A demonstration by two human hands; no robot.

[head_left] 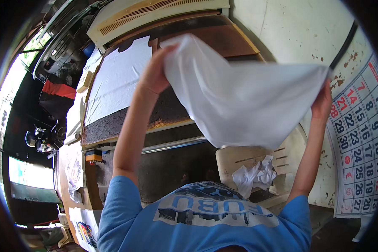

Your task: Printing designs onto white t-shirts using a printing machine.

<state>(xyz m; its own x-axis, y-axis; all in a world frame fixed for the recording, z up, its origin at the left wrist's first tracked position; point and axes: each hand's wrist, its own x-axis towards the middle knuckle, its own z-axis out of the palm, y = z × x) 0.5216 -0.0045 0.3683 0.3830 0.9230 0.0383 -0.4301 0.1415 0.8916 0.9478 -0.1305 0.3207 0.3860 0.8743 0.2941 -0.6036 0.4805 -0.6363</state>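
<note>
A white fabric piece (pixel 239 101) hangs spread in the air between my two raised hands, blurred by motion and drooping in the middle. My left hand (pixel 155 71) is closed on its upper left edge, the fingertips partly hidden by the fabric. At the far right corner, my right hand (pixel 322 103) pinches the same piece. A white shirt-shaped panel (pixel 119 75) with a curved neckline lies flat on the left half of the dark, cracked work board (pixel 107 132). The held fabric hides part of the board's right side.
Behind the board stands a cream vented machine housing (pixel 134 21). Crumpled white cloth (pixel 256 174) rests on a cream plastic chair (pixel 227 161) below the fabric. To the right are a peeling wall (pixel 294 29) and a calendar (pixel 357 138). A side table (pixel 92 180) holds printed pieces.
</note>
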